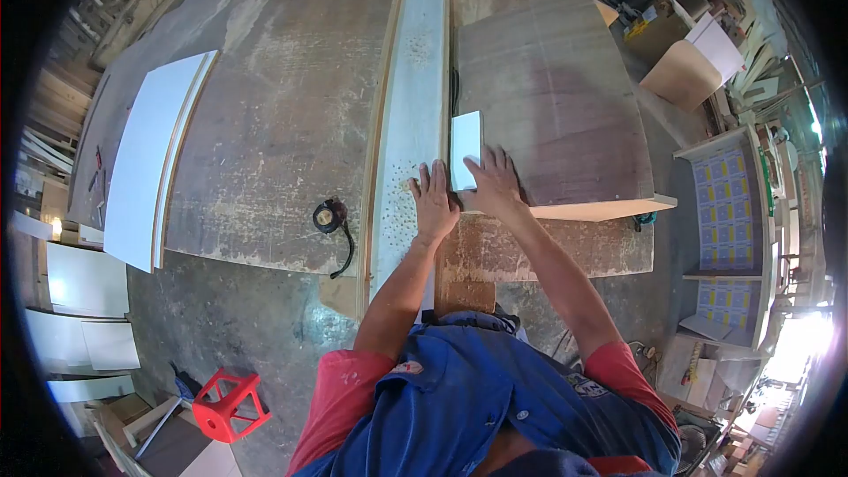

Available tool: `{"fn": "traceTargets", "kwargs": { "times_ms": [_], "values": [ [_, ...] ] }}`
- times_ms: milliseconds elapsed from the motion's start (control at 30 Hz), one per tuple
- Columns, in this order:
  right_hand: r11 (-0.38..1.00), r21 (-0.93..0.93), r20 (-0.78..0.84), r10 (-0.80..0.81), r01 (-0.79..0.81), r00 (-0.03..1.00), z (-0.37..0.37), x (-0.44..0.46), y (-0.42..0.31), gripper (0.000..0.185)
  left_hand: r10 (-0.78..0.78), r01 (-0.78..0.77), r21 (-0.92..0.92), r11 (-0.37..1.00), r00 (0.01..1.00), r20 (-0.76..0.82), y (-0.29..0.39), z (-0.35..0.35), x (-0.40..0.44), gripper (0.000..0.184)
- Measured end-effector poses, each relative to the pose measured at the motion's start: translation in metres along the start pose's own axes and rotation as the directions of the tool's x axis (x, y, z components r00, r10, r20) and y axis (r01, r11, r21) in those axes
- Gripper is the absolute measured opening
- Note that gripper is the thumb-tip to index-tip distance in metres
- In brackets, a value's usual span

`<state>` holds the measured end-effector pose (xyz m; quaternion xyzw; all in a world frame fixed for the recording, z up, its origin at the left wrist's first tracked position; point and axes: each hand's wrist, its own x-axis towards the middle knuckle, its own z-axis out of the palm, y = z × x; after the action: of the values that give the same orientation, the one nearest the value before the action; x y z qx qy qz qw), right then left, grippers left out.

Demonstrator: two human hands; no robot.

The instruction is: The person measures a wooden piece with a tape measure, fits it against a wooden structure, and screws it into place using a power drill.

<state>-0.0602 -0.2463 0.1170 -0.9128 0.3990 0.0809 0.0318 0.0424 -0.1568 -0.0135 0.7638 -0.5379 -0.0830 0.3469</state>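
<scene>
A long white board [413, 106] lies lengthwise on the worktable between two thin wooden strips, with small chips scattered over it. My left hand [435, 205] rests flat near its right edge, fingers stretched forward. Just right of the board is a small white rectangular panel [465, 143], set alongside the right strip. My right hand [493, 181] lies over the panel's near right corner, thumb on its white face and the other fingers spread onto the brown plywood sheet [556, 106]. The two thumbs almost meet at the panel's near end.
A black tape measure [329, 216] with a strap sits on the worn worktable [265, 141]. White panels [155, 159] are stacked at its left. On the floor stand a red stool [231, 405] and, at right, an open cabinet [729, 221]. Offcuts [707, 53] crowd the back right.
</scene>
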Motion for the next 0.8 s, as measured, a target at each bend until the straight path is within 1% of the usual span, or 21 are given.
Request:
{"fn": "traceTargets", "kwargs": {
  "times_ms": [33, 67, 100, 133, 167, 233, 267, 333, 367, 433, 467, 533, 567, 633, 767, 800],
  "values": [
    [0.994, 0.001, 0.017, -0.109, 0.109, 0.994, 0.002, -0.004, 0.003, 0.070, 0.005, -0.005, 0.005, 1.000, 1.000, -0.007, 0.001, -0.001, -0.001, 0.090],
    [0.994, 0.002, 0.025, -0.106, 0.106, 0.994, 0.017, -0.002, 0.008, 0.070, 0.001, -0.001, 0.002, 1.000, 1.000, 0.000, 0.003, -0.001, -0.002, 0.090],
    [0.991, -0.028, -0.118, -0.131, 0.129, 0.984, 0.039, 0.002, 0.012, 0.062, -0.003, 0.003, 0.004, 1.000, 1.000, -0.002, 0.004, -0.001, -0.001, 0.092],
    [0.987, -0.061, -0.259, -0.157, 0.146, 0.953, 0.044, 0.004, 0.010, 0.055, -0.007, 0.007, 0.007, 1.000, 1.000, -0.003, 0.004, -0.001, -0.001, 0.094],
    [0.988, -0.060, -0.256, -0.155, 0.144, 0.954, 0.047, 0.004, 0.011, 0.055, -0.007, 0.007, 0.006, 1.000, 1.000, 0.001, 0.004, -0.001, 0.000, 0.094],
    [0.990, 0.017, -0.247, -0.132, 0.141, 0.960, 0.050, 0.004, 0.009, 0.055, -0.008, 0.008, 0.030, 1.000, 1.000, 0.003, 0.006, -0.003, 0.000, 0.098],
    [0.991, 0.019, -0.243, -0.127, 0.136, 0.962, 0.048, 0.003, 0.007, 0.055, -0.007, 0.007, 0.028, 1.000, 1.000, 0.009, 0.007, -0.005, -0.001, 0.098],
    [0.992, 0.032, -0.217, -0.115, 0.124, 0.969, 0.047, 0.005, 0.008, 0.059, -0.033, 0.033, -0.014, 0.999, 0.998, 0.053, 0.007, -0.006, -0.002, 0.089],
    [0.992, 0.032, -0.218, -0.109, 0.119, 0.970, 0.051, 0.006, 0.010, 0.059, -0.028, 0.029, -0.015, 0.999, 0.998, 0.056, 0.005, -0.004, -0.001, 0.089],
    [0.990, 0.039, -0.291, -0.122, 0.139, 0.949, 0.057, 0.008, 0.012, 0.052, 0.005, -0.005, 0.023, 1.000, 1.000, 0.003, 0.004, -0.001, 0.000, 0.099],
    [0.990, 0.040, -0.296, -0.115, 0.132, 0.948, 0.058, 0.009, 0.013, 0.052, 0.014, -0.014, 0.023, 1.000, 1.000, 0.004, 0.005, -0.001, 0.000, 0.099],
    [0.988, 0.084, -0.335, -0.090, 0.126, 0.938, 0.059, 0.013, 0.011, 0.042, 0.012, -0.014, 0.043, 0.999, 0.999, 0.041, 0.007, -0.002, -0.001, 0.098],
    [0.989, 0.088, -0.340, -0.084, 0.120, 0.937, 0.059, 0.015, 0.012, 0.042, 0.020, -0.022, 0.046, 0.999, 0.999, 0.043, 0.008, -0.004, 0.000, 0.098],
    [0.990, 0.073, -0.372, -0.086, 0.122, 0.924, 0.059, 0.017, 0.011, 0.040, 0.027, -0.037, 0.111, 0.993, 0.996, 0.090, 0.011, -0.005, 0.000, 0.096],
    [0.993, 0.050, -0.415, -0.081, 0.111, 0.906, 0.059, 0.021, 0.011, 0.037, 0.034, -0.043, 0.084, 0.995, 0.993, 0.110, 0.012, -0.007, 0.000, 0.099],
    [0.992, 0.061, -0.419, -0.074, 0.110, 0.905, 0.058, 0.023, 0.010, 0.033, 0.027, -0.035, 0.073, 0.997, 0.994, 0.110, 0.012, -0.007, 0.000, 0.099]
  ]
}}
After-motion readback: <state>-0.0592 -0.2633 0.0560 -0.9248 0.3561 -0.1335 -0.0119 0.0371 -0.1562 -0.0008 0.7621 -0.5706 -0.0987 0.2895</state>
